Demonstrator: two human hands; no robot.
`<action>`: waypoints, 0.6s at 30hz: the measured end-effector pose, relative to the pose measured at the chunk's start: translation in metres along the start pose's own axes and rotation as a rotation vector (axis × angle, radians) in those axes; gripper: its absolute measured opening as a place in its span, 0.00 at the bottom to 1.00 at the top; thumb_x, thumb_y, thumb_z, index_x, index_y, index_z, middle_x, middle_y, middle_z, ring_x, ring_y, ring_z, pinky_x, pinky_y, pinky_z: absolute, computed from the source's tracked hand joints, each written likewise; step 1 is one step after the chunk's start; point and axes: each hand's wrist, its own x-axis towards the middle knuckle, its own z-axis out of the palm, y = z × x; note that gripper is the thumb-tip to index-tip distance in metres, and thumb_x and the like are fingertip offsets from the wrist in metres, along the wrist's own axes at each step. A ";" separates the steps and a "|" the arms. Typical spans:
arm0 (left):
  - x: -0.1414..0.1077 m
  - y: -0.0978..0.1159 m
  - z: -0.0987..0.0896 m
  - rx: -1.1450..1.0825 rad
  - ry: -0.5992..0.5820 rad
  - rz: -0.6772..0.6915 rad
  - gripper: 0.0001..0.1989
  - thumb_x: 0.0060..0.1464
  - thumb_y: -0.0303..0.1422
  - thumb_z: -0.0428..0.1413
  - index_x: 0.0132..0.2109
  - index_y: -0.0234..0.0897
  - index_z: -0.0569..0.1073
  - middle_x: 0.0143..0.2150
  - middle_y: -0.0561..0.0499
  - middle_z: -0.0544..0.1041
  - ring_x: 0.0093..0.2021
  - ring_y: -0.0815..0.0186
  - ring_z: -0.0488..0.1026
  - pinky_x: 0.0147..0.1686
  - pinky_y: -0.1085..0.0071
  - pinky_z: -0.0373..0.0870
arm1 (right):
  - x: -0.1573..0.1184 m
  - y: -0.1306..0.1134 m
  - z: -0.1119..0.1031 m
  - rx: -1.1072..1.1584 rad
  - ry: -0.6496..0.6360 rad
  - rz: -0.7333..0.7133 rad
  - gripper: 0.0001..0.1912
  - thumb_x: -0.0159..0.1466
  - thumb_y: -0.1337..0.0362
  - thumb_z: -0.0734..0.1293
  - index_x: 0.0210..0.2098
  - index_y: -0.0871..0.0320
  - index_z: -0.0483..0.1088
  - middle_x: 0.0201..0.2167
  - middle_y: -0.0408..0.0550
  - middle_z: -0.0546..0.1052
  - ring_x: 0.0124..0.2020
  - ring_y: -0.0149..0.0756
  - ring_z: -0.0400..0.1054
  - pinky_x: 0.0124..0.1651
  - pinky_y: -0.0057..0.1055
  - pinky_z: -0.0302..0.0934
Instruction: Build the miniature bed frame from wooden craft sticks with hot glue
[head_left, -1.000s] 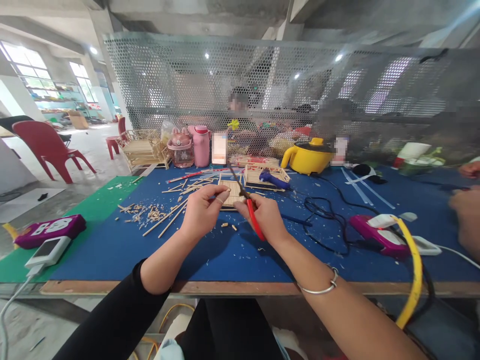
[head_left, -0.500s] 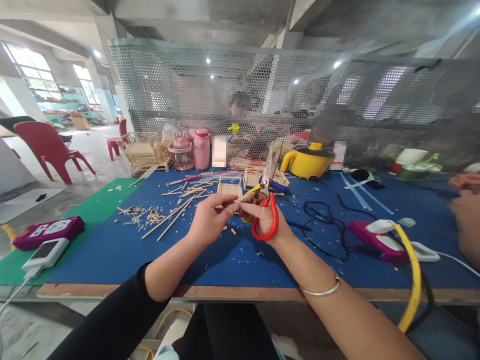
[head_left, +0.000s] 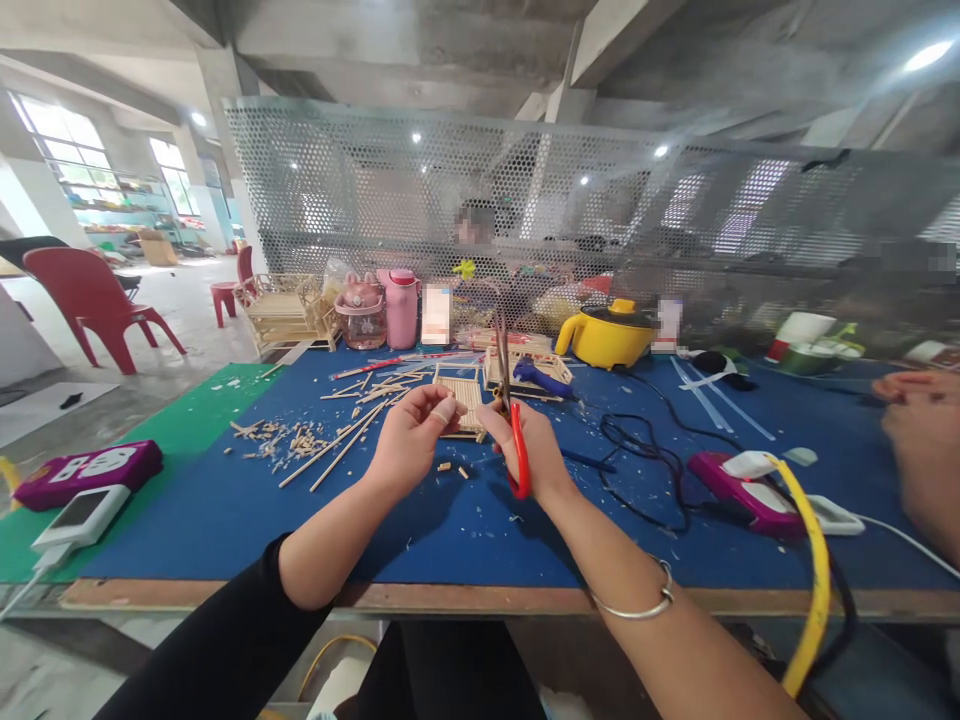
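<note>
My left hand (head_left: 405, 440) is closed in a pinch above the blue mat, thumb against fingertips. Whatever it holds is too small to make out. Red-handled scissors (head_left: 519, 455) hang on my right hand (head_left: 541, 452), their blades pointing up and away from me. The right thumb and fingertips come close to the left ones, with a small gap between. Just behind the hands stands a small slatted wooden piece (head_left: 466, 395), partly covered by them. Two short stick offcuts (head_left: 445, 467) lie below my left fingertips.
Loose wooden sticks (head_left: 337, 450) and a heap of cut bits (head_left: 296, 440) lie to the left. A blue glue gun (head_left: 544, 380), a yellow pot (head_left: 609, 335) and black cable (head_left: 637, 450) are at the right. Purple power strips (head_left: 750, 490) flank both sides. Another person's hands (head_left: 919, 410) show far right.
My hands have drawn apart a little from their touching position. The scissors have turned edge-on, and the slatted piece behind shows more. The whole view has shifted slightly.
</note>
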 end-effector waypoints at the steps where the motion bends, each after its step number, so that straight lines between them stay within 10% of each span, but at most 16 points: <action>1: 0.001 0.001 -0.001 -0.019 0.017 -0.007 0.18 0.43 0.43 0.64 0.36 0.35 0.70 0.30 0.54 0.76 0.31 0.71 0.73 0.38 0.70 0.73 | 0.000 0.001 -0.002 -0.076 0.039 -0.013 0.18 0.54 0.48 0.67 0.22 0.56 0.65 0.17 0.39 0.66 0.20 0.31 0.59 0.27 0.29 0.54; 11: 0.003 0.002 -0.002 -0.079 0.094 -0.058 0.18 0.35 0.40 0.68 0.34 0.34 0.76 0.30 0.52 0.77 0.31 0.72 0.72 0.38 0.70 0.72 | 0.021 0.028 -0.032 -0.526 0.070 0.009 0.25 0.57 0.47 0.64 0.11 0.54 0.63 0.11 0.46 0.68 0.17 0.36 0.63 0.25 0.31 0.51; 18: 0.002 0.006 -0.003 -0.061 0.091 -0.066 0.17 0.36 0.39 0.68 0.32 0.33 0.77 0.27 0.54 0.76 0.27 0.74 0.70 0.35 0.71 0.72 | 0.024 0.036 -0.034 -0.544 0.017 -0.067 0.06 0.53 0.66 0.63 0.29 0.58 0.71 0.22 0.45 0.75 0.23 0.35 0.69 0.29 0.29 0.60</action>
